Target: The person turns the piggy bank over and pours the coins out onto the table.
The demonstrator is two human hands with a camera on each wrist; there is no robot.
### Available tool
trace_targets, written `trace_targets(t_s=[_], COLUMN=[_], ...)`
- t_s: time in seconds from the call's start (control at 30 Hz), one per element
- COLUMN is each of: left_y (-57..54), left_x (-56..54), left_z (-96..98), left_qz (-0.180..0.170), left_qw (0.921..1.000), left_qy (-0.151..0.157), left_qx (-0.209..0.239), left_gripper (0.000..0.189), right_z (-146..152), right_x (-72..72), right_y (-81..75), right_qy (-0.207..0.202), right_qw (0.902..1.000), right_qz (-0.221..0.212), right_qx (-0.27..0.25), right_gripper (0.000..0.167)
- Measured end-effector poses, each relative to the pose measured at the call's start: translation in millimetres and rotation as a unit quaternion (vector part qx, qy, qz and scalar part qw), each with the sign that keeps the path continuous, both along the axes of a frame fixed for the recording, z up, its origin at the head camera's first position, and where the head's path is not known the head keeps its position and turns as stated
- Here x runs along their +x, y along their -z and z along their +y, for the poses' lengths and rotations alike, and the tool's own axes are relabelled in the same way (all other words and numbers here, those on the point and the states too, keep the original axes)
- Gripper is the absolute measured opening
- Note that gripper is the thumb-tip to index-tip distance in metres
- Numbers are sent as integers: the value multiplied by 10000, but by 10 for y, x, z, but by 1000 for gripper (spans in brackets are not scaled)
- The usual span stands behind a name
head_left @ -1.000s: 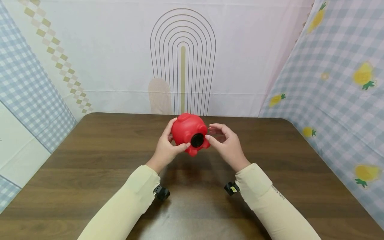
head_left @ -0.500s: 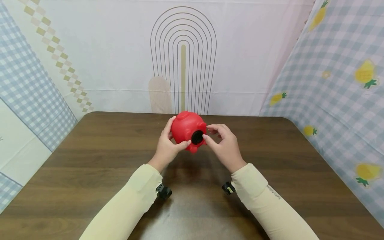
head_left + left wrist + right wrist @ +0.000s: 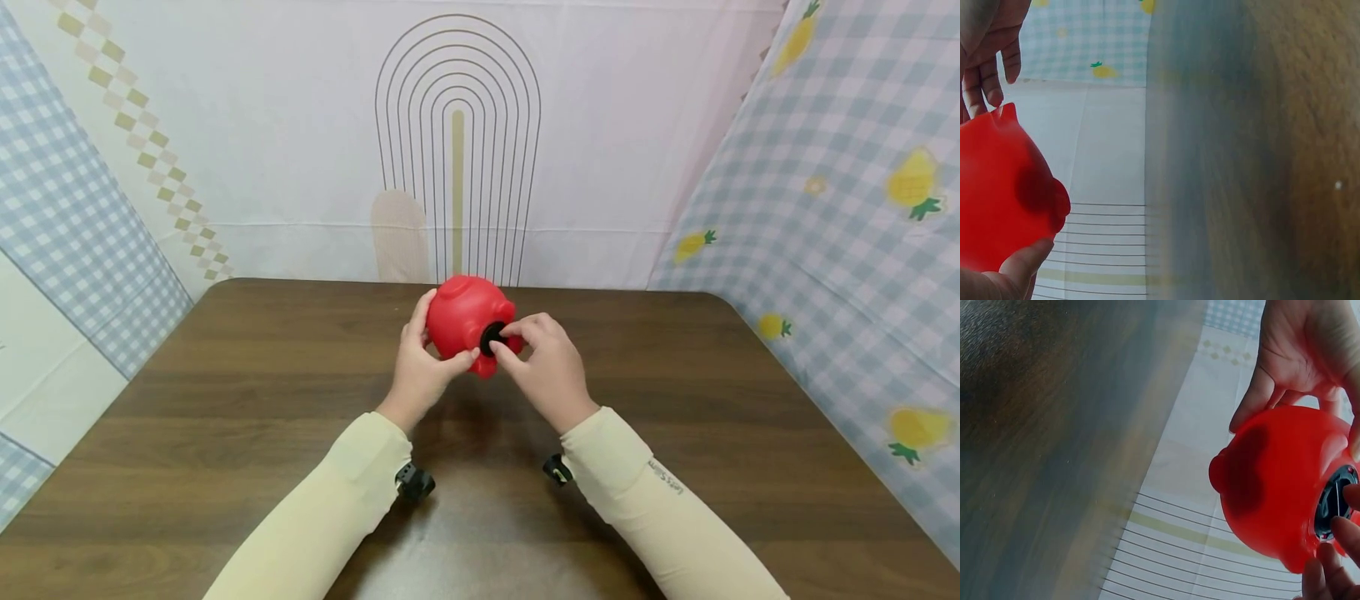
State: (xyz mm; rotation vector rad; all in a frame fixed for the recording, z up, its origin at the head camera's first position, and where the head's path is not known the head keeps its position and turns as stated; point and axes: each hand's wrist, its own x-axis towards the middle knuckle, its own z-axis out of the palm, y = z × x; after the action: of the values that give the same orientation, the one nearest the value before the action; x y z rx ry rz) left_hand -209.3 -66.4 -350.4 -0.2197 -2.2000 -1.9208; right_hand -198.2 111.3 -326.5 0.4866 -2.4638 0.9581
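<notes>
A glossy red piggy bank (image 3: 459, 315) with stubby feet is held up over the table, its underside tilted toward the head camera. My left hand (image 3: 420, 367) grips its left side, thumb near a foot and fingers wrapped behind. A round black plug (image 3: 1327, 509) sits in the belly, with a raised bar across it in the right wrist view. My right hand (image 3: 551, 371) has its thumb and index finger on the plug, pinching at its middle and partly covering it. The left wrist view shows the bank's red side (image 3: 997, 194) and a small pointed ear.
Below both hands spreads a brown wooden table (image 3: 247, 400). Behind it hangs a white cloth (image 3: 285, 150) with arch lines. A checked cloth with pineapples (image 3: 825, 225) borders the right side. Dark wrist cameras (image 3: 415, 482) sit under both cuffs.
My right hand has moved left from the bank's edge onto the black plug, its thumb and index finger coming together there. The left hand keeps its hold, with the bank slightly higher in view.
</notes>
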Motion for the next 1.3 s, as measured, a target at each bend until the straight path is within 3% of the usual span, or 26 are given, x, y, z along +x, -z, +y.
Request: trace_targets(t_s=[0.37,0.93,1.1,1.3], left_y=[18,51,42,23], left_x=[25,12,7,3], left_z=[45,-14,-33,-51], left_qz=[164,131,41,-138], left_qw=[9996,9996,9998,9998], left_qy=[-214,-233,-166,-92], left_qx=[93,-81,-103,-118], left_gripper=[90,91,90,89], right_z=[-139,-249,-240,-206], right_x=[11,27,25,4], right_y=[69,101,108,129], right_qy=[487,461,390,229], right_qw=[9979,9984,9979,9930], right_qz=[355,278,504,1115], right_qx=[221,-178,-63,313], right_gripper=[18,16,14,14])
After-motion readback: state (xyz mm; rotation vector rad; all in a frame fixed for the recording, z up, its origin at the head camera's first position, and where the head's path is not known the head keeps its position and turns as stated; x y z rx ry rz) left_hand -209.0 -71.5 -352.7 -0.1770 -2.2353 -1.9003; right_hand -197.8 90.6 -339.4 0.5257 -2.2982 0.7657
